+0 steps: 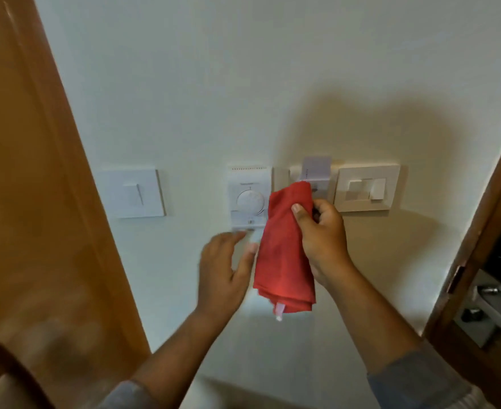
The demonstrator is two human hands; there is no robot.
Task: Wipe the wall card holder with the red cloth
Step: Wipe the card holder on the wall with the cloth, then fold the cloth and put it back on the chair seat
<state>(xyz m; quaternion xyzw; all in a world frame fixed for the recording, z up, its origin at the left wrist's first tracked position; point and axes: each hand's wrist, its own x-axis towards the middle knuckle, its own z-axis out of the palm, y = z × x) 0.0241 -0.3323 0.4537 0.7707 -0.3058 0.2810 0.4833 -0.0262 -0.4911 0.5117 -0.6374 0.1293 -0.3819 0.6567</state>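
Note:
The wall card holder (pixel 321 184) is a pale plate on the white wall, with a light card (pixel 316 166) standing in its slot. My right hand (pixel 323 231) grips the red cloth (pixel 284 249), which hangs down folded. The cloth's top edge sits against the holder's lower left part and hides it. My left hand (pixel 224 267) is just left of the cloth, fingers spread and slightly blurred, holding nothing.
A white dial thermostat (pixel 249 199) is fixed directly left of the cloth. A light switch (pixel 367 187) sits to the right of the holder, another switch (pixel 134 191) further left. A brown wooden door (pixel 36 187) bounds the left, a door frame with a lock (pixel 491 284) the right.

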